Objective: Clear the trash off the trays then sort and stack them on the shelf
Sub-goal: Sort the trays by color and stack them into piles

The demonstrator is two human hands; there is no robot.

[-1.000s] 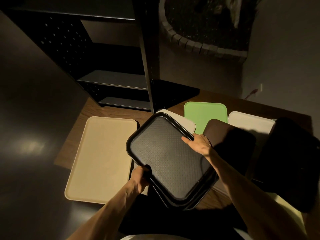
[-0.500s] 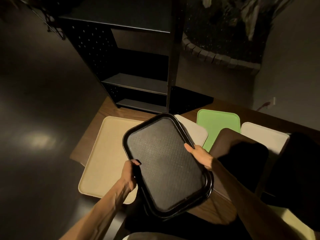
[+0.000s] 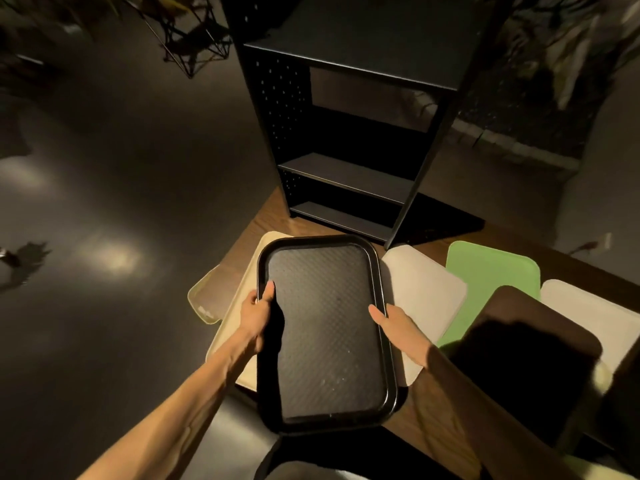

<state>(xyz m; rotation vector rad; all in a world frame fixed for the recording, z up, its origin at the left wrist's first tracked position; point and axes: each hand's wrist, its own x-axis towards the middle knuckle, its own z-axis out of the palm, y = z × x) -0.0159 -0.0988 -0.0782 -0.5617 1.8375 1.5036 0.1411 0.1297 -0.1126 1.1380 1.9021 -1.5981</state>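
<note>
I am holding the black tray (image 3: pixel 325 330) out in front of me, lifted above the wooden table (image 3: pixel 446 410), long edges in my hands so its short end is pointing at the black shelf (image 3: pixel 349 168) standing on the far part of the table. My left hand (image 3: pixel 255 315) is gripping the left rim, thumb hooked over the lip and the other fingers hidden underneath; my right hand (image 3: pixel 398 327) is clamping the right rim the same way, thumb on top. A second dark rim is showing at the near right corner, so I judge I am carrying more than one black tray nested together. Holding it level and lengthwise is, I think, meant to let it slide straight onto a shelf board.

Lying flat on the table are the beige tray (image 3: pixel 239 306) on the left, the white tray (image 3: pixel 422 306) just right of my load, then the green tray (image 3: pixel 485 282), the brown tray (image 3: pixel 526 351) overlapping it, and another pale tray (image 3: pixel 595 313) at far right. I am seeing no trash on any of them.
</note>
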